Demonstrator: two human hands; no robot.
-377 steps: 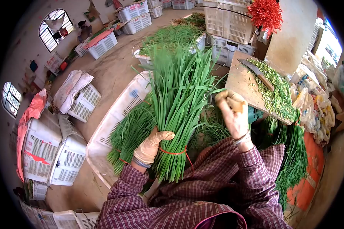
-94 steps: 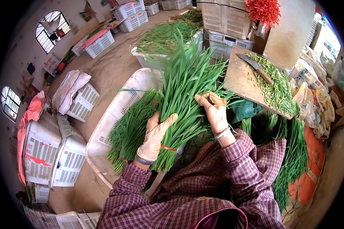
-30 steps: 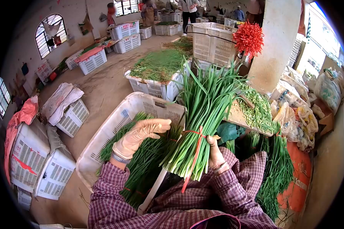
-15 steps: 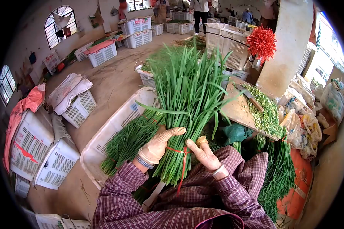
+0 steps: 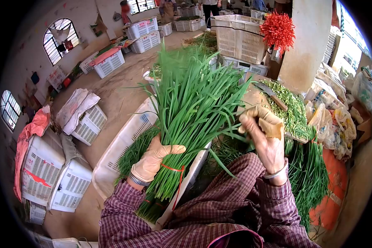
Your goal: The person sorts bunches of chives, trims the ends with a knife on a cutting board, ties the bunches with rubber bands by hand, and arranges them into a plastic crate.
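Observation:
My left hand (image 5: 155, 159), in a pale glove with the thumb stretched across the stems, grips a big bunch of green garlic chives (image 5: 194, 103). A red tie (image 5: 172, 168) goes round its lower stems, one end hanging down. The bunch leans over a white crate (image 5: 107, 165), where more chives (image 5: 136, 153) lie. Raised beside the leaves is my right hand (image 5: 263, 138), its fingers gloved and curled toward the thumb; whatever they may hold is hidden. A knife (image 5: 277, 100) with a wooden handle rests on a board (image 5: 254, 97) among chopped bits, beyond my right hand.
Lidded white crates (image 5: 41, 169) stand on the floor at left. A tall crate (image 5: 239, 39) stands ahead beside a pillar (image 5: 308, 49) and a red tinsel bundle (image 5: 278, 31). Tied chives (image 5: 308, 182) hang at right near plastic bags (image 5: 332, 128). People (image 5: 211, 10) stand far back.
My right hand has left the tie and moved up and right, away from the stems. The bunch, in my left hand, has shifted left and tilts more over the crate.

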